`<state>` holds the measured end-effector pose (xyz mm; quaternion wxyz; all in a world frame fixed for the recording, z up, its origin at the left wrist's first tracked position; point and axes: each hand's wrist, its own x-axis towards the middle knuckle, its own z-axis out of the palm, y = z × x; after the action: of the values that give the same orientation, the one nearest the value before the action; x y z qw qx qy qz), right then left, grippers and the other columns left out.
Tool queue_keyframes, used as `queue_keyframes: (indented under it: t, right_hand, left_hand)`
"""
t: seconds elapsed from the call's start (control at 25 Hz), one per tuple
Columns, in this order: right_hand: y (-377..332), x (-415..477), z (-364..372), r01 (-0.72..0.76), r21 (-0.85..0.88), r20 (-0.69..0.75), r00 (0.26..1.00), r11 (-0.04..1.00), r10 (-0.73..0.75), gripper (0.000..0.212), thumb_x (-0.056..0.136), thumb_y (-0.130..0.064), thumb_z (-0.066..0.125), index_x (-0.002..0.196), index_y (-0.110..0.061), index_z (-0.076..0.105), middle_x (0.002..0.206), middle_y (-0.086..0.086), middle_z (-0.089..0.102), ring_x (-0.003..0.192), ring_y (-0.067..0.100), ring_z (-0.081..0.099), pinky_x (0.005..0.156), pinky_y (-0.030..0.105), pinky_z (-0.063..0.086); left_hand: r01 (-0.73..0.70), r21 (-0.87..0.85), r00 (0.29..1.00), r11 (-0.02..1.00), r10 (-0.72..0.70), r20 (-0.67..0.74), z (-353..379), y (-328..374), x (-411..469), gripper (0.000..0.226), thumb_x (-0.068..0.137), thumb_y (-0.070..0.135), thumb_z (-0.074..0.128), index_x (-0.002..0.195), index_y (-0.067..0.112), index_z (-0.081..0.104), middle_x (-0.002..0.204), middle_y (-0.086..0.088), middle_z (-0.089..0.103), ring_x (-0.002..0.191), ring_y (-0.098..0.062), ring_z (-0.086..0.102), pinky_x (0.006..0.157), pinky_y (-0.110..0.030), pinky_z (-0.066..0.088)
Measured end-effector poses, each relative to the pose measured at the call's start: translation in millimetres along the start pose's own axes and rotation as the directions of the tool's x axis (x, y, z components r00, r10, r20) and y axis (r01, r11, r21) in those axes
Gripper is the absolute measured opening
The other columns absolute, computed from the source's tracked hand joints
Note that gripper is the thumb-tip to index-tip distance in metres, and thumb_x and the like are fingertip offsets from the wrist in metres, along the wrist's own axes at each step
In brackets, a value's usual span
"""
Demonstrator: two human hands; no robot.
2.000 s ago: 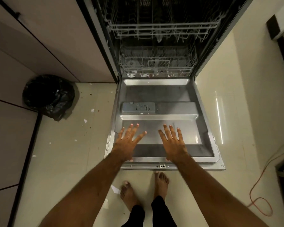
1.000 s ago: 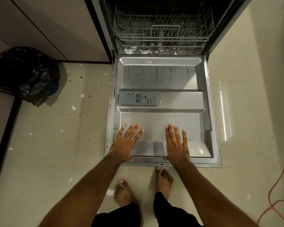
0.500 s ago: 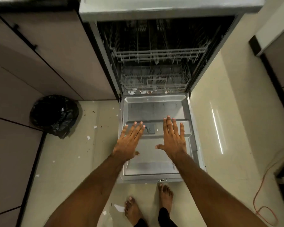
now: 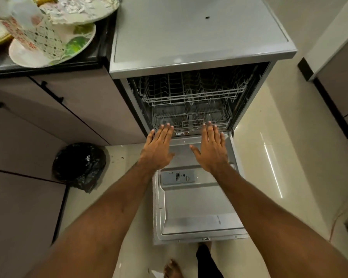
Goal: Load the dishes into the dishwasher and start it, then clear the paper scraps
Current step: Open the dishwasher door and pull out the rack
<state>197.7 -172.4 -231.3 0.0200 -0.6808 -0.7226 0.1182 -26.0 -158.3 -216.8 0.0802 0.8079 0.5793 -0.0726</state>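
At ten o'clock, on a dark stone countertop (image 4: pixel 101 43), sits a round white plate with a green leaf print (image 4: pixel 28 57). A white cup with a red and dark lattice pattern (image 4: pixel 34 35) stands on it, and more plates overlap behind it, blurred. Lower, at nine o'clock, a crumpled black plastic bin bag (image 4: pixel 78 165) stands on the pale tiled floor (image 4: pixel 100 197) against the brown cabinet fronts (image 4: pixel 24 207). The left hand (image 4: pixel 159 149) is flat, palm down, fingers straight and close together, and holds nothing. It hovers over the hinge end of the grey steel dishwasher door (image 4: pixel 197 207), which lies fully open. At six o'clock a white paper scrap (image 4: pixel 156 273) lies on the floor beside a bare foot (image 4: pixel 172 267). At the centre a grey detergent dispenser (image 4: pixel 178 176) is set into the door. At twelve o'clock the grey freestanding dishwasher (image 4: pixel 199 33) shows two bare wire racks, the upper rack (image 4: pixel 191 93) above the lower rack (image 4: pixel 191 119). The right hand (image 4: pixel 211 149) mirrors the left, flat and holding nothing, its fingertips near the lower rack's front edge; whether they touch is unclear.
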Motion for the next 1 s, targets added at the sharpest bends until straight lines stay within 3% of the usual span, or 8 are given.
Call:
queue_keyframes:
  t: [0.24,0.4,0.68,0.84,1.0]
  right_hand:
    - [35.1,80.5,-15.9,-0.001,0.024,0.036,0.999,1.0,0.0,0.093,0.104,-0.064,0.036,0.165,-0.013,-0.012,0.173,0.011,-0.015,0.16,0.032,-0.01,0.129,0.056,0.002]
    - [60.5,143.0,-36.2,0.035,0.011,0.08,0.996,0.999,-0.035,0.09,0.105,-0.057,0.043,0.166,-0.014,-0.007,0.174,0.009,-0.011,0.16,0.029,-0.009,0.13,0.052,0.001]
    - [77.8,215.7,-44.2,0.046,-0.028,0.16,0.986,0.999,-0.041,0.094,0.099,-0.043,0.062,0.167,-0.018,0.001,0.175,0.007,0.002,0.161,0.027,0.003,0.13,0.05,0.009]
    - [82.2,218.5,-47.8,0.04,-0.054,0.187,0.982,0.998,-0.03,0.102,0.09,-0.04,0.075,0.167,-0.019,0.011,0.173,0.008,0.015,0.158,0.03,0.019,0.129,0.05,0.019]
    - [78.7,198.6,-50.5,0.006,-0.047,0.21,0.978,0.999,0.004,0.089,0.094,-0.037,0.068,0.165,-0.016,0.017,0.17,0.009,0.023,0.155,0.031,0.028,0.126,0.048,0.026]
  left_hand:
    - [0.073,-0.049,0.994,0.996,-0.069,0.088,-12.3,7.5,81.9,0.109,0.096,0.047,0.06,0.16,0.017,-0.023,0.167,-0.004,-0.031,0.155,-0.029,-0.024,0.125,-0.058,-0.004]
    - [0.135,-0.109,0.981,0.985,-0.117,0.156,-22.8,8.5,130.2,0.109,0.097,0.041,0.062,0.159,0.022,-0.026,0.163,-0.002,-0.039,0.152,-0.026,-0.03,0.126,-0.057,-0.003]
    - [0.236,-0.131,0.965,0.963,-0.216,0.151,-33.2,4.7,192.6,0.108,0.093,0.039,0.068,0.164,0.015,-0.01,0.171,-0.008,-0.016,0.158,-0.03,-0.011,0.124,-0.05,-0.001]
    - [0.254,-0.097,0.96,0.962,-0.239,0.148,-36.3,5.9,201.4,0.104,0.087,0.042,0.074,0.164,0.012,0.01,0.171,-0.011,0.006,0.157,-0.034,0.01,0.128,-0.05,0.011]
    - [0.233,-0.044,0.964,0.972,-0.224,0.144,-43.0,14.4,185.3,0.094,0.087,0.043,0.072,0.16,0.012,0.021,0.166,-0.015,0.021,0.152,-0.036,0.023,0.127,-0.05,0.019]
